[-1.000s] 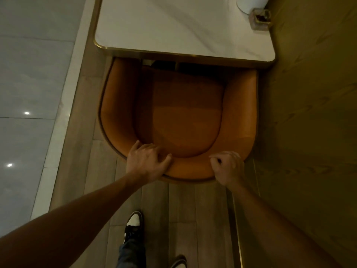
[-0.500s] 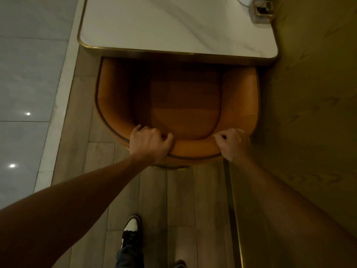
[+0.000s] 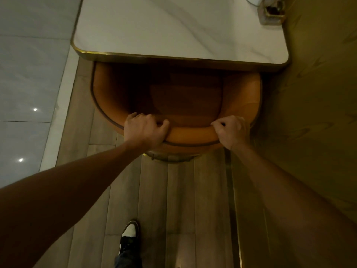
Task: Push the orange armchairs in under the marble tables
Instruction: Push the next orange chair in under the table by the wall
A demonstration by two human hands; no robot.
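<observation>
An orange armchair (image 3: pixel 193 133) with a curved back stands in front of me, its front half tucked beneath a white marble table (image 3: pixel 173 29) with a brass rim. My left hand (image 3: pixel 144 129) grips the top of the chair's backrest on the left. On the right of the backrest my right hand (image 3: pixel 231 131) is curled over the same edge. The seat lies in shadow, and its front part and the armrest ends are hidden under the tabletop.
A wood-panelled wall (image 3: pixel 313 132) runs close along the right of chair and table. A small square holder (image 3: pixel 271 11) sits at the table's far right corner. Pale glossy tiles (image 3: pixel 25 89) lie to the left of the wooden floor strip (image 3: pixel 173 200). My shoe (image 3: pixel 129 236) is below.
The armchair has slid forward, farther under the table, with both hands still gripping its backrest. More of the seat is now covered by the tabletop. I have stepped closer.
</observation>
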